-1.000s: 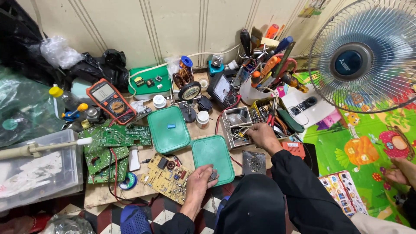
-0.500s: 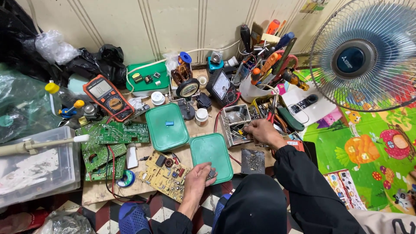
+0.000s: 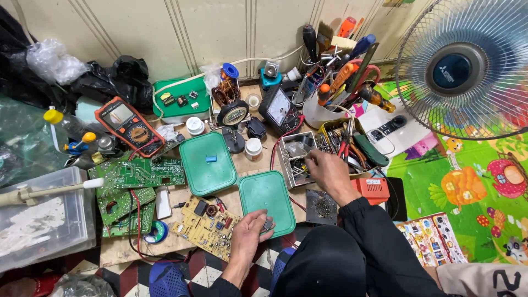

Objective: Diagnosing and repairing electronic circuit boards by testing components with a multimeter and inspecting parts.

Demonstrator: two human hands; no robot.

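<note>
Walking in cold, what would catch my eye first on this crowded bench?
Probably the two green lids lying side by side in the middle, bright against the clutter. The left hand holds a small dark part at the near lid's corner, while the right hand reaches into an open metal tin of parts. At upper right a big fan looms, and green circuit boards lie left.

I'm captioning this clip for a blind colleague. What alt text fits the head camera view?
Seen from above, a person's right hand reaches into a small metal parts box while the left hand holds a small dark component over a green lid. Circuit boards, a multimeter and tools crowd the bench; a fan stands at right.
</note>
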